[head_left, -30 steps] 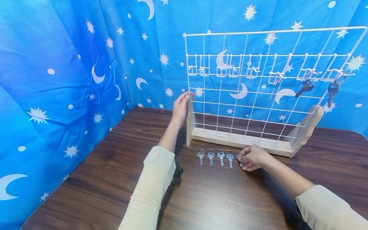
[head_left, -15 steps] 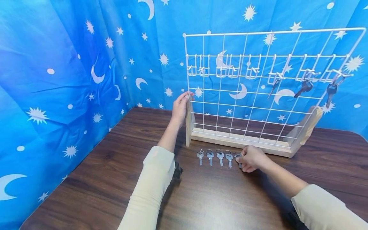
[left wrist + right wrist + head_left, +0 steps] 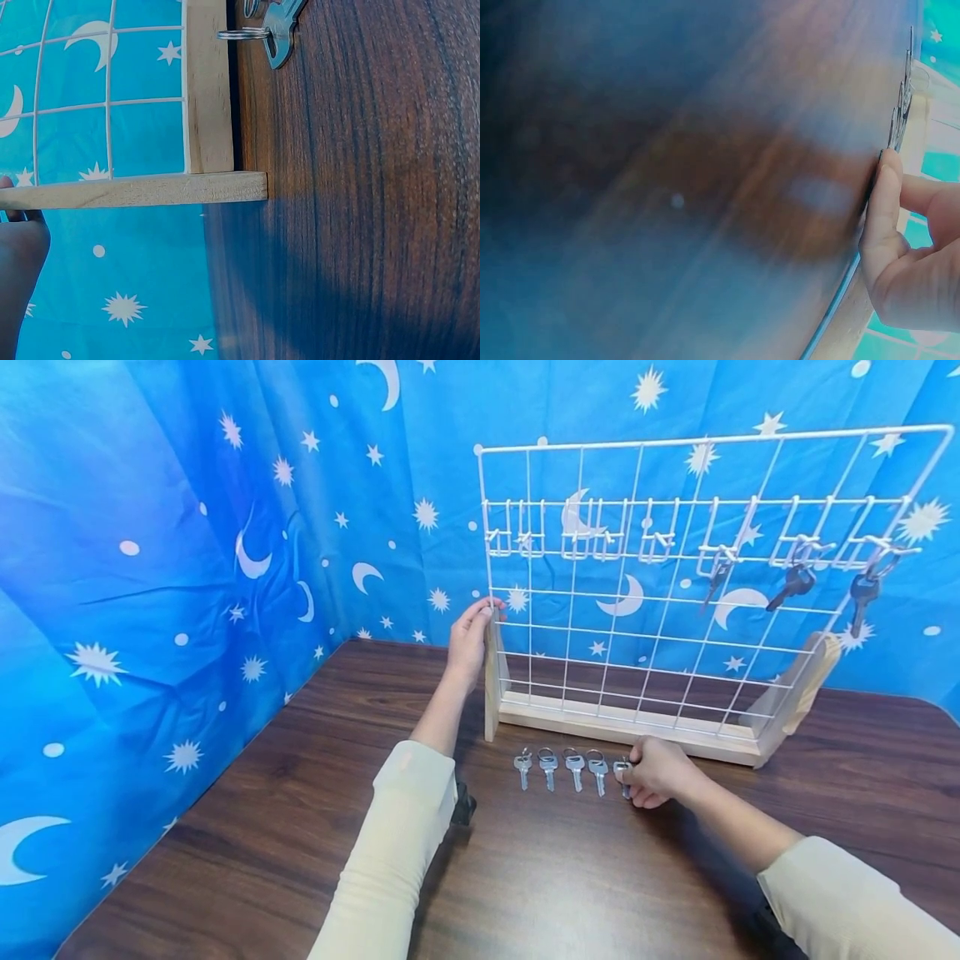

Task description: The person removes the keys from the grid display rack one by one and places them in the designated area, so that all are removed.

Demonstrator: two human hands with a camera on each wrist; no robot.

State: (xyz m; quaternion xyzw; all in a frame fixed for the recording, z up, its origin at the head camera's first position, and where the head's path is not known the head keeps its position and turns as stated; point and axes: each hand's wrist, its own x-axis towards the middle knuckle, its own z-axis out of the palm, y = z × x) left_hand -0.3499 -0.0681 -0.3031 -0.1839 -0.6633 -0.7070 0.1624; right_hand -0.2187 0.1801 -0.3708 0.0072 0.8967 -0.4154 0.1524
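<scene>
A white wire grid rack (image 3: pixel 630 722) on a wooden base stands on the table. My left hand (image 3: pixel 468 639) grips the top of its left wooden upright (image 3: pixel 492 685); the left wrist view shows that upright (image 3: pixel 135 191) with the fingers partly behind it. My right hand (image 3: pixel 660 774) pinches a silver key (image 3: pixel 621 769) at the table, at the right end of a row of similar keys (image 3: pixel 574 763) with rings. In the right wrist view the thumb and fingers (image 3: pixel 886 187) come together at the table, and the pinched key is mostly hidden.
White hooks (image 3: pixel 658 545) line the grid's upper part. Three dark-looking keys hang at the right: a left one (image 3: pixel 717 580), a middle key (image 3: pixel 797 582) and a right key (image 3: pixel 865 593). A blue star-and-moon curtain (image 3: pixel 420 460) rises behind the brown table (image 3: pixel 525 893).
My right hand has shifted slightly left and set the key down in line with the row. The left hand keeps its hold on the rack. The left hanging key sways.
</scene>
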